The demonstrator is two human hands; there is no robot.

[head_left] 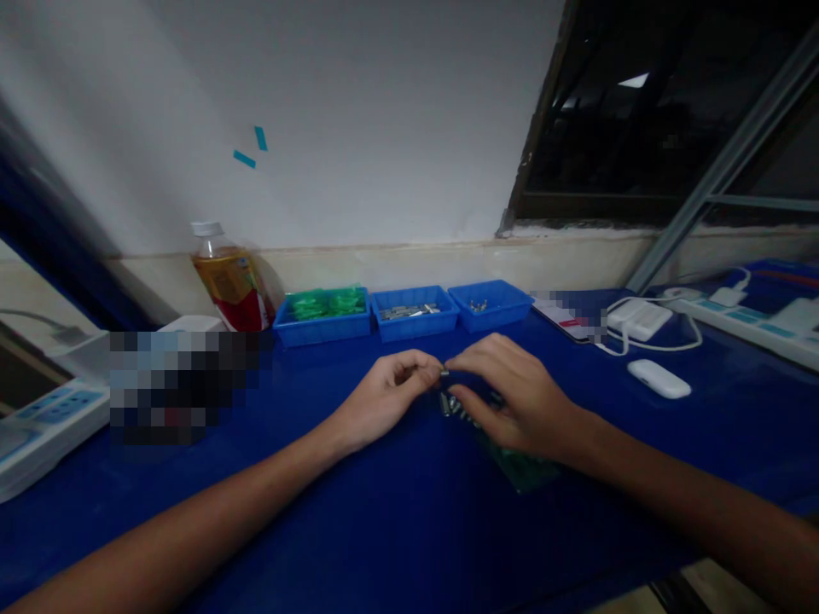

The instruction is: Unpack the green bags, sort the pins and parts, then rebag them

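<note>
My left hand [390, 394] has thumb and forefinger pinched on a small metal part [444, 373], whose exact kind I cannot make out. Close on the other side is my right hand [521, 396], its fingertips by the free end of that part and its thumb spread away below. Several small shiny metal pieces [455, 406] lie on the blue table under the right hand, which partly covers them. Beneath the right palm a green plastic bag [521, 467] rests on the table, mostly in shadow.
Along the wall stand three blue bins: one with green bags [323, 331], one with flat metal strips [419, 324], one with small metal bits [492, 317]. A drink bottle [234, 286] is at left. Power strips [57, 426], cables and a white case [659, 379] sit at the sides.
</note>
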